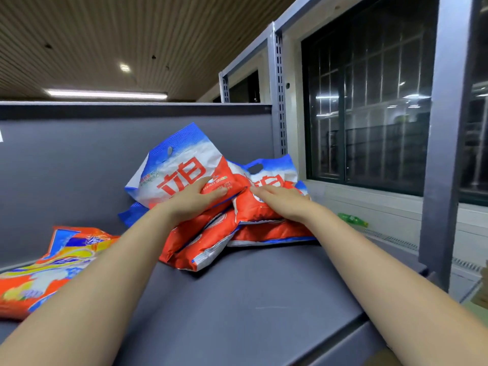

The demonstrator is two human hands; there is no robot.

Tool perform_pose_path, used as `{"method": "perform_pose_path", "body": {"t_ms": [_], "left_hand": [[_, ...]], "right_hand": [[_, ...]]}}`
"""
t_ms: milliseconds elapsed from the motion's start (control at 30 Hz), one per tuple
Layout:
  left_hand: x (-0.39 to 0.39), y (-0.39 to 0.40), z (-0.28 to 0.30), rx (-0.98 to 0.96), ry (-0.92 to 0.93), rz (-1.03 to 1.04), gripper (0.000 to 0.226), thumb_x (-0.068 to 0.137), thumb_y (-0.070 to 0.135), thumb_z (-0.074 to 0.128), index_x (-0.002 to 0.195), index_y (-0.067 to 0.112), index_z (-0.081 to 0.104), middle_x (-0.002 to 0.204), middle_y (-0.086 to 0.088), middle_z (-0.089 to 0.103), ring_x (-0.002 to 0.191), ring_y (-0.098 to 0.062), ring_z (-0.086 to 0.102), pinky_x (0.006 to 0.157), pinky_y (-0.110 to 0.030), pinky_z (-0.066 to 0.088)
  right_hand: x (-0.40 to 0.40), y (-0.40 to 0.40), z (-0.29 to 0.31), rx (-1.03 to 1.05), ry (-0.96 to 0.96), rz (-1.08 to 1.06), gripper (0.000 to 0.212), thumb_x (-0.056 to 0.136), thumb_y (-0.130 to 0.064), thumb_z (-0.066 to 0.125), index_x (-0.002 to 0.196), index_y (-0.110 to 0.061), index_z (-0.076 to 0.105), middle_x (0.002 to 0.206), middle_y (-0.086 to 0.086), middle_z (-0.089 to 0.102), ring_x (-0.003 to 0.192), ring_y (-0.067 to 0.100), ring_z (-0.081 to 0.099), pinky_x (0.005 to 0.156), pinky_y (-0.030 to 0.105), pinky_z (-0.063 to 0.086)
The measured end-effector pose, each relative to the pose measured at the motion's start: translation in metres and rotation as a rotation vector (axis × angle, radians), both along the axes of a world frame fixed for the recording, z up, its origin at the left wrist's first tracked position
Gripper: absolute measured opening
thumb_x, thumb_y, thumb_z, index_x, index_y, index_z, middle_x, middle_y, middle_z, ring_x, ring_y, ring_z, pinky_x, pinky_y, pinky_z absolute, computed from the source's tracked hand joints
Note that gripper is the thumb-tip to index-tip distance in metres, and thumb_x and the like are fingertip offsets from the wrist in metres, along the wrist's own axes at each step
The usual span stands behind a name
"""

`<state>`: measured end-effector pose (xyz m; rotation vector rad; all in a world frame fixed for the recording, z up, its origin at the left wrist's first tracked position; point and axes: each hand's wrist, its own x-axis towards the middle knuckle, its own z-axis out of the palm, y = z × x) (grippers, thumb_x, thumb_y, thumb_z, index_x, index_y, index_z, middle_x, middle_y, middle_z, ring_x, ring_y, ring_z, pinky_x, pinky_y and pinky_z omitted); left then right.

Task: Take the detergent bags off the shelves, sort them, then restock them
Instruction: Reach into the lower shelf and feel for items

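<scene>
orange-yellow bag (pixel 47 262) flat at shelf (pixel 250 299) left | left hand (pixel 196 198) fingers spread flat, pressing top red-white bag (pixel 182 170) of the mid-shelf pile | right hand (pixel 284 200) fingers straight on neighbouring red-white bag (pixel 266 180) | window (pixel 369 101) at right

You face a dark grey shelf (pixel 264 299). A heap of red, white and blue detergent bags (pixel 211 233) lies far on it, right of centre; an orange and yellow bag (pixel 47 270) lies near left.
</scene>
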<state>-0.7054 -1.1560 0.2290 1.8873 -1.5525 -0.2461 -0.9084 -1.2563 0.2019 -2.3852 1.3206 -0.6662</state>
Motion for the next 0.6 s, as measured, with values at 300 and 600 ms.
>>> {"method": "perform_pose_path", "body": {"t_ms": [300, 600], "left_hand": [[-0.023, 0.027, 0.001, -0.082, -0.100, 0.175, 0.062, 0.091, 0.041, 0.056, 0.144, 0.016, 0.036, 0.144, -0.008, 0.044, 0.128, -0.027, 0.043, 0.100, -0.031, 0.034], [-0.044, 0.106, -0.006, -0.113, -0.206, 0.400, 0.020, 0.086, 0.033, 0.048, 0.087, 0.016, 0.058, 0.093, -0.004, 0.062, 0.087, -0.026, 0.055, 0.071, -0.032, 0.043]], "right_hand": [[-0.007, 0.037, 0.008, -0.123, -0.084, 0.004, 0.047, 0.096, -0.054, 0.033, 0.125, -0.026, 0.056, 0.137, 0.001, 0.051, 0.129, 0.025, 0.042, 0.103, 0.038, 0.036], [-0.026, 0.094, 0.000, -0.242, -0.266, 0.074, 0.043, 0.089, -0.041, 0.053, 0.129, -0.025, 0.054, 0.136, -0.003, 0.054, 0.123, 0.019, 0.049, 0.100, 0.038, 0.042]]}}
